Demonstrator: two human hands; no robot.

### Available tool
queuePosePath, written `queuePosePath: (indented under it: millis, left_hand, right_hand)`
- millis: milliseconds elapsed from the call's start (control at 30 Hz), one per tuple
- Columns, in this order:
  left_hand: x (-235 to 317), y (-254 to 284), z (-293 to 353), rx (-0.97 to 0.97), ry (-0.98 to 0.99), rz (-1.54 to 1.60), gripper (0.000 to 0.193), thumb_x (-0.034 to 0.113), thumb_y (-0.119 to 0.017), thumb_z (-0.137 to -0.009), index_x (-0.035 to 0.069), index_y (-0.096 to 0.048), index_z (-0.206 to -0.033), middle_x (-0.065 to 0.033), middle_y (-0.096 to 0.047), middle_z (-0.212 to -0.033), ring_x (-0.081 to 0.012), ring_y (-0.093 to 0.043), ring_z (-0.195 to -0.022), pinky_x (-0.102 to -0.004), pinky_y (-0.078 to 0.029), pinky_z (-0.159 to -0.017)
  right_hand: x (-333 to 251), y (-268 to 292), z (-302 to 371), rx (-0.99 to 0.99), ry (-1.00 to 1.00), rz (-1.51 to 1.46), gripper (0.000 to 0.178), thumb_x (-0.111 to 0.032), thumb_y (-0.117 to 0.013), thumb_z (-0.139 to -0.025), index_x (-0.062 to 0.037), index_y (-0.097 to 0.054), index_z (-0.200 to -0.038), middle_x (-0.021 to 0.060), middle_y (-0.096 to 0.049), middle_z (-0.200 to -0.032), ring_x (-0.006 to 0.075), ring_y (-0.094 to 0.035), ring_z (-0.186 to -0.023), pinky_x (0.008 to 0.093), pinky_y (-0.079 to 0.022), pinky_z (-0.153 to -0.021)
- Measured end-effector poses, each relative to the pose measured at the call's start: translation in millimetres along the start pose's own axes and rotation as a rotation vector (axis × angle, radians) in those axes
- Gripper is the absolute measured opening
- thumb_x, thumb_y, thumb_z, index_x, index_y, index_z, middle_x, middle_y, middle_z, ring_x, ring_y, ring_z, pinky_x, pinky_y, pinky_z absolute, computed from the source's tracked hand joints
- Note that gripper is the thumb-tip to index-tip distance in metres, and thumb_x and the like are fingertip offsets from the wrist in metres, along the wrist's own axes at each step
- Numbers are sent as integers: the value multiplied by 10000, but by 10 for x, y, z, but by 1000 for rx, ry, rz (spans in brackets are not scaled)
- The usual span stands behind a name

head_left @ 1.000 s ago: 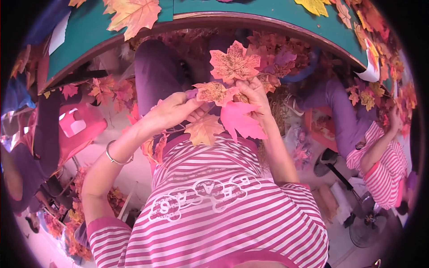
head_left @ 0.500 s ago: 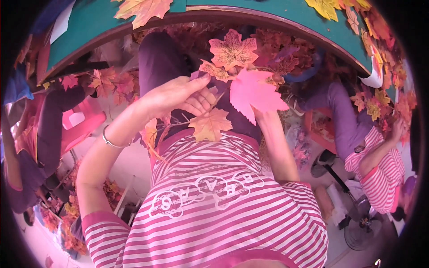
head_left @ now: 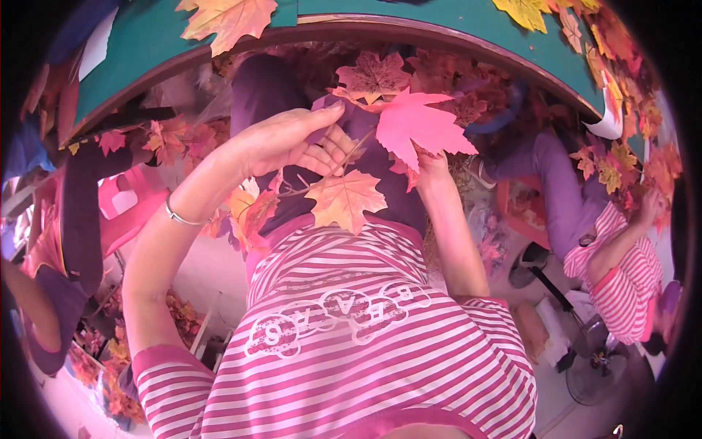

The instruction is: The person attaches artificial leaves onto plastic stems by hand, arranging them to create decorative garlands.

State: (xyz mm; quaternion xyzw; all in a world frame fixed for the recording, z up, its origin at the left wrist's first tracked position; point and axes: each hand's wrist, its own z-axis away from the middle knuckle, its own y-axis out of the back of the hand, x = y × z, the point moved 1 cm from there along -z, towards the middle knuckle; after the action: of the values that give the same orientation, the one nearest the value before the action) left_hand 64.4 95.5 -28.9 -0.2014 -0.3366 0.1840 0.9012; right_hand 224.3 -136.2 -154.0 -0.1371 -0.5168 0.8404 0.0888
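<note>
Before my lap I have a garland of artificial maple leaves. My left hand (head_left: pixel 314 143) is curled, thumb raised apart from the bent fingers, around its thin brown stem (head_left: pixel 294 193). An orange-yellow leaf (head_left: pixel 345 199) hangs below those fingers, and more orange leaves (head_left: pixel 248 214) droop by my wrist. A bright pink leaf (head_left: pixel 420 126) hides part of my right hand (head_left: pixel 434 170). That hand's fingers look closed just under the leaf; what they grip cannot be made out. A dark-speckled reddish leaf (head_left: pixel 373 76) stands above the pink one.
A green tabletop (head_left: pixel 351 9) with a brown edge curves across the far side, with an orange leaf (head_left: pixel 232 20) and yellow leaves (head_left: pixel 523 11) on it. Other people sit left and right; one wears a striped shirt (head_left: pixel 618 274). A fan (head_left: pixel 594 373) stands at the lower right.
My right hand has moved down, away from the speckled leaf. The pink leaf has turned and shifted slightly up. Leaves by my left wrist have swung into fuller view.
</note>
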Motion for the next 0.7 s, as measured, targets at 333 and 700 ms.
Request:
queuePosePath:
  millis: [333,700]
  left_hand:
    - [39,21,-59,35,-8,31,705,601,-423,-1054,-61,-655,-1119,-114,-670,-977,-206,-707,-906,-310,-584,-874]
    - [83,-87,-159,37,-8,100,678,572,-435,-1060,-56,-671,-1161,-103,-730,-986,-209,-727,-905,-320,-584,-859]
  right_hand:
    - [143,-499,61,454,68,304,301,-288,-579,-1049,-71,-584,-1258,0,-640,-937,79,-581,-663,200,-444,-502]
    - [328,-828,378,68,-62,1010,411,-73,-743,-900,26,-639,-1286,78,-716,-1108,129,-659,-1014,292,-538,-902]
